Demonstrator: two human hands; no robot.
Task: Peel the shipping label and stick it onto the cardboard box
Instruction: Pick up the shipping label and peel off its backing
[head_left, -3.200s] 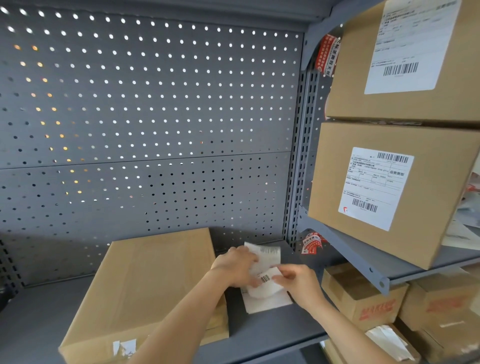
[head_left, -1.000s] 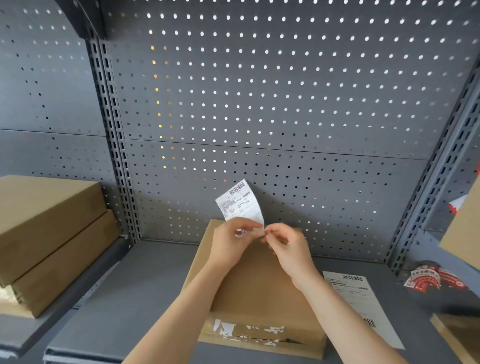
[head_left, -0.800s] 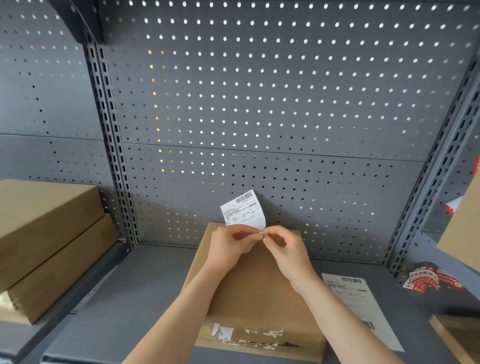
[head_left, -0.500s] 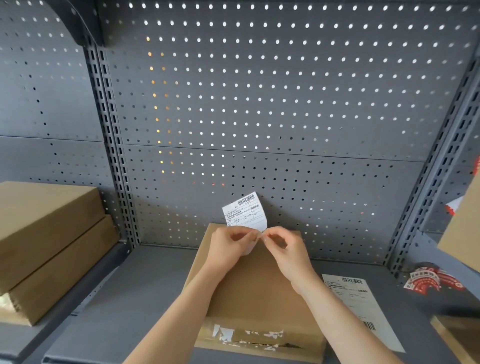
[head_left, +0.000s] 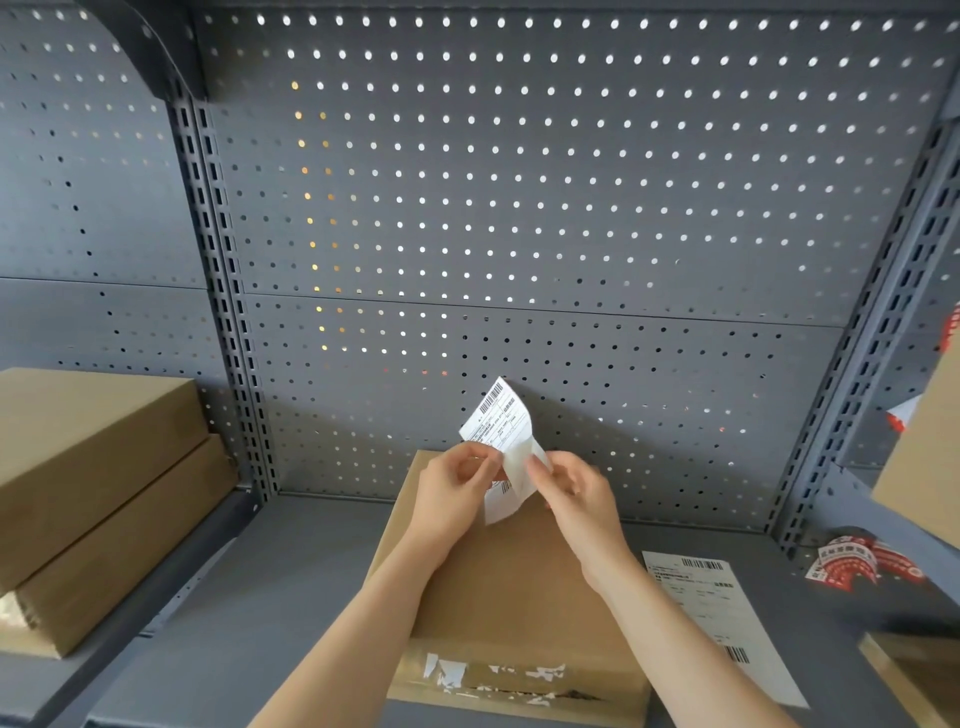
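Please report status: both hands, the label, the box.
Left hand and right hand pinching white barcoded shipping label, backing partly peeled. Flat brown cardboard box below, top bare. Nothing blocking.

Two bare arms, no sleeves, left hand (head_left: 453, 486) and right hand (head_left: 581, 491) with no gloves, no rings, no watch, short plain nails

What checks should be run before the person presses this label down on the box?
1. White barcoded shipping label held by both left hand and right hand: ok.
2. Backing fully peeled off: not ok, partly separated.
3. Flat brown cardboard box lying under the hands, top bare: ok.
4. Label over the box's top: ok, above its far edge.
5. Adhesive side clean: cannot tell.
6. Spare white label sheet clear of the box: ok.
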